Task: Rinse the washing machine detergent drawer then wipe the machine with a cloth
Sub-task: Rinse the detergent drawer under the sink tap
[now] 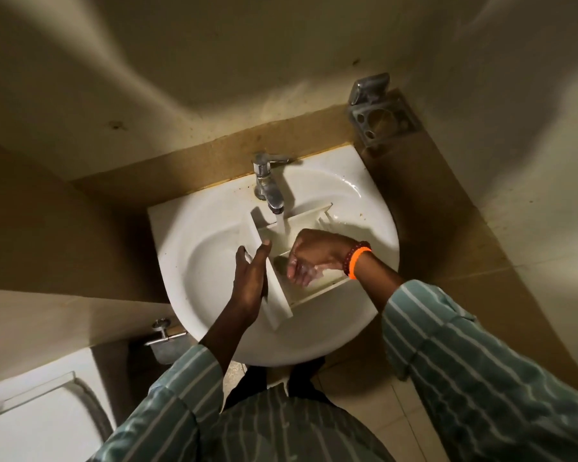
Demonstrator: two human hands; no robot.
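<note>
The white detergent drawer (282, 295) lies in the white sink (194, 261) under the chrome tap (268, 185), and water runs from the spout into its far compartment. My left hand (251, 281) grips the drawer's front panel on the left side. My right hand (309, 258) reaches into a drawer compartment, with wet fingers spread against the inside; it holds nothing that I can make out. No cloth or washing machine is in view.
A metal holder (377, 111) is fixed on the wall at the back right. A toilet (37, 418) stands at the lower left, with a metal paper holder (162, 338) beside the sink. Tan tiles surround the basin.
</note>
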